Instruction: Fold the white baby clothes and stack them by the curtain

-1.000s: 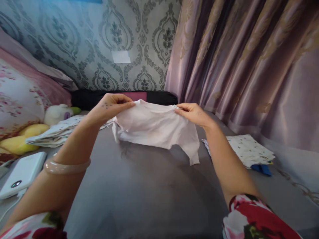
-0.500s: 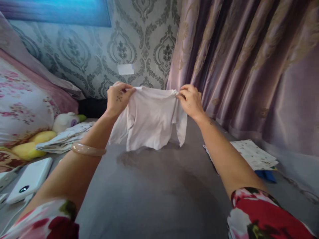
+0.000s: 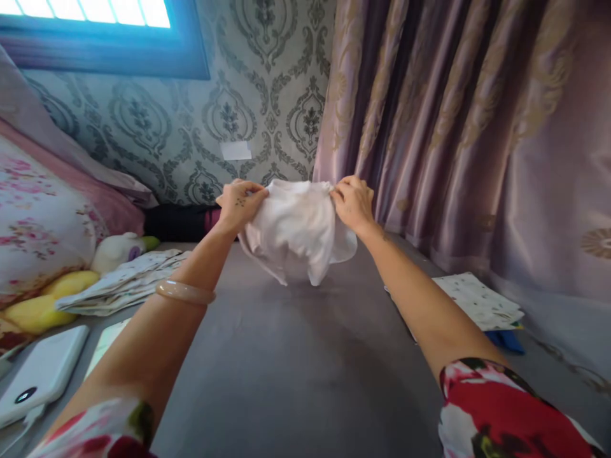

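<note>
A small white long-sleeved shirt (image 3: 298,219) hangs in the air over the grey bed sheet (image 3: 296,375). My left hand (image 3: 242,202) pinches it near the left end of the neckline. At the other end of the neckline, my right hand (image 3: 352,202) is closed on the fabric. The body of the shirt billows and its lower edge is curled, with the sleeves hanging loosely to either side. Blur softens the folds, and my fingertips are partly hidden by the cloth.
Folded patterned cloths (image 3: 128,283) lie at left beside a plush toy (image 3: 117,253) and a white power bank (image 3: 45,372) with a cable. Another folded stack (image 3: 480,299) sits at right, below the curtain (image 3: 429,127). A floral pillow (image 3: 38,216) leans at far left.
Both hands rose with the shirt, then came down slightly and a little closer together. The shirt hung straight half a second ago; its body now billows and bunches. The camera view tilted upward.
</note>
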Demonstrator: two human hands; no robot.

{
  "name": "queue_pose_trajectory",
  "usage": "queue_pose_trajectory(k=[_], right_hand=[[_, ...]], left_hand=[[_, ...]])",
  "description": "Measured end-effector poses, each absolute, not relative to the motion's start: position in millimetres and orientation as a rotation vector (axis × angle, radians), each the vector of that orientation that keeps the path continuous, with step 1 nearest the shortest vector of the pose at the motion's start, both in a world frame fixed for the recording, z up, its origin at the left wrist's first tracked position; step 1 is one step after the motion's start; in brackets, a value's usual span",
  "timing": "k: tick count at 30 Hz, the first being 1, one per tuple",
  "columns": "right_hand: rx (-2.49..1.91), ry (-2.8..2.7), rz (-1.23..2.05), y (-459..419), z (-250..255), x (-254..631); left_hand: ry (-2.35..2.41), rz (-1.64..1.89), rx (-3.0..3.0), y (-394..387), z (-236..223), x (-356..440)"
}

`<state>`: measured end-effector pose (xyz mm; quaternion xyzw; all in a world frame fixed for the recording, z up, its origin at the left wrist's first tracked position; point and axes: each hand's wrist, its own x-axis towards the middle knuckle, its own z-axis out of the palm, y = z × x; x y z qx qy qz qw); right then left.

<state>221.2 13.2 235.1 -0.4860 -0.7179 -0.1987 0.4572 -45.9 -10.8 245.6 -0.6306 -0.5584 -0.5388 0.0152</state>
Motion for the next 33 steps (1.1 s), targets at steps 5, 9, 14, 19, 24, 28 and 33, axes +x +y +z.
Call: queue_pose_trajectory(k=[5,9,14,19,24,28,33], right_hand=[[-1.292,-1.697,-0.366,16.4,231.1,222.6],[-1.336,-1.695,-0.286,19.1,230.4,223.4],[-1.205,-1.673,-0.214,11.0,225.8,218.5],[-1.040,-1.620,-0.270,-29.9,225.4,212.8],[-0.948,-1.621,-0.485,-79.9,242.1,212.0],[-1.093,-1.715,-0.516,-84.5,250.7,215.6],[-1.579,-2.029,-0.271,-38.1,210.0,215.7]], left_hand=[[-1.794,-1.715,-1.908,-5.1,243.7,-42.9],[-1.766,-1.846,-1.953,2.8,239.4,-43.2],[-1.600,-2.041,-1.974,1.0,229.0,-40.1],[-1.436,-2.103,-1.843,-46.7,218.7,-33.3],[-1.279,-1.931,-1.692,-104.8,233.2,-36.8],[-1.313,-1.631,-1.811,-114.0,251.4,-51.9],[-1.628,-1.175,-2.211,-58.5,212.3,-75.3]])
